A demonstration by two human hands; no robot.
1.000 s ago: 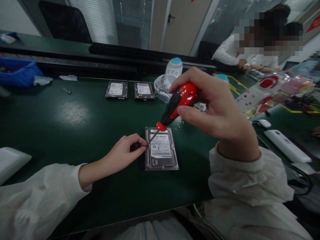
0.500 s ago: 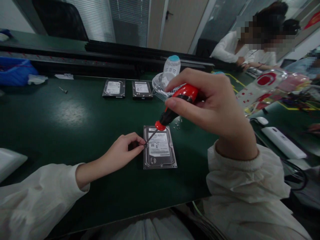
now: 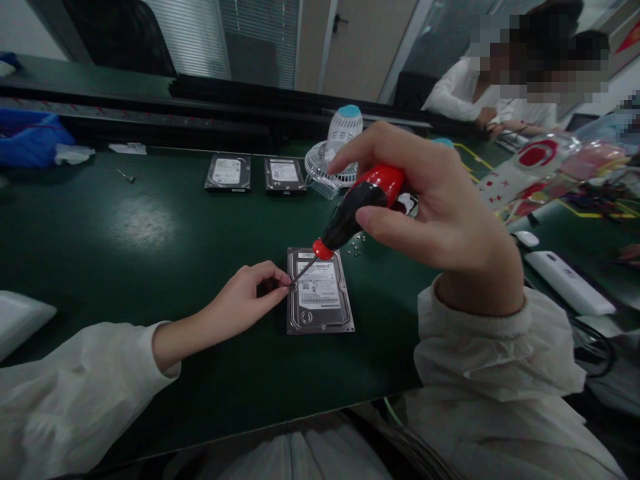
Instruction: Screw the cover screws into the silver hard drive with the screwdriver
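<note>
On the dark green table point(image 3: 125, 233) lies a silver metal hard drive with a white label point(image 3: 320, 293). The right hand point(image 3: 440, 213) is clamped on a red-and-black-handled screwdriver point(image 3: 357, 207) slanting to the drive's left edge, where the left hand point(image 3: 245, 303) pinches its fingertips point(image 3: 286, 285) at the tip.
</note>
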